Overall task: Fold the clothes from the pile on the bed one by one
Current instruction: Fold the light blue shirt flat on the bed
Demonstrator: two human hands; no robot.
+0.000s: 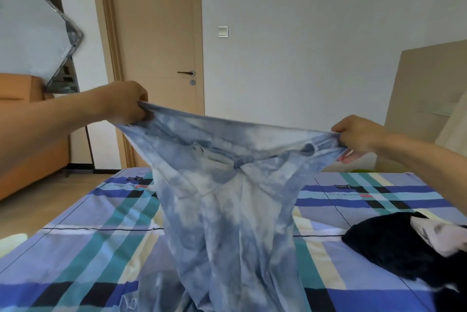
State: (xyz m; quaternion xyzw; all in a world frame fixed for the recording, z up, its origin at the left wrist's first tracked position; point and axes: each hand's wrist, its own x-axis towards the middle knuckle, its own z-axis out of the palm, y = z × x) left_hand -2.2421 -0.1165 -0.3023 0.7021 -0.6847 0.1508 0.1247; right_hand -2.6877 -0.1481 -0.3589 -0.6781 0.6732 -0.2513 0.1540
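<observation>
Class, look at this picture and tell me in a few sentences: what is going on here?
A person is handling laundry. The left hand and the right hand each grip one end of the top edge of a blue-and-white garment, stretching it above the plaid bedsheet. Its lower part hangs down to the sheet. It is not yet folded. A dark heap of clothes lies on the sheet at the right.

Blue-and-white tie-dye garment (227, 210), top edge stretched taut, hanging onto plaid bed (88, 248).
</observation>
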